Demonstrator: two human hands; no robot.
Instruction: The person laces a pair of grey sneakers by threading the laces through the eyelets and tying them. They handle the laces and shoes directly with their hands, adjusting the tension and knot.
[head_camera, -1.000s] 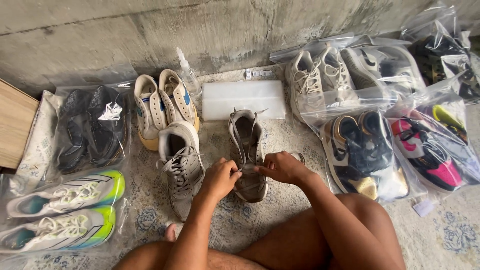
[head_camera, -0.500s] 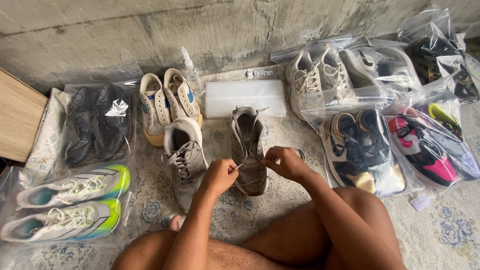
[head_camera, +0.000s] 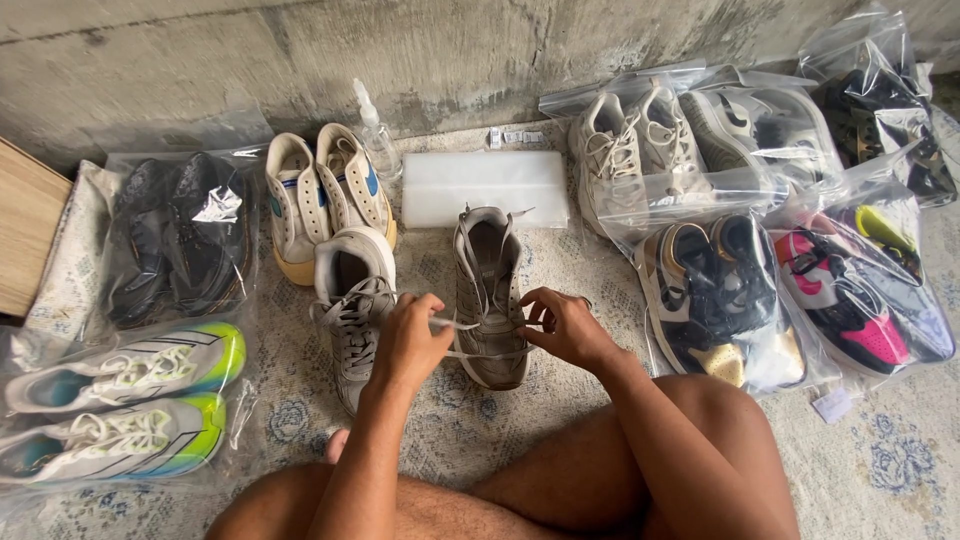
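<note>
At frame centre, a grey shoe (head_camera: 490, 300) is lying lengthwise, toe toward the person. The left hand (head_camera: 412, 343) and right hand (head_camera: 560, 325) are pinching its laces (head_camera: 470, 324) from opposite sides.

I see bagged black shoes (head_camera: 178, 235) at left, a white foam block (head_camera: 483, 184) upper centre, bagged pink trainers (head_camera: 850, 300) at right
</note>
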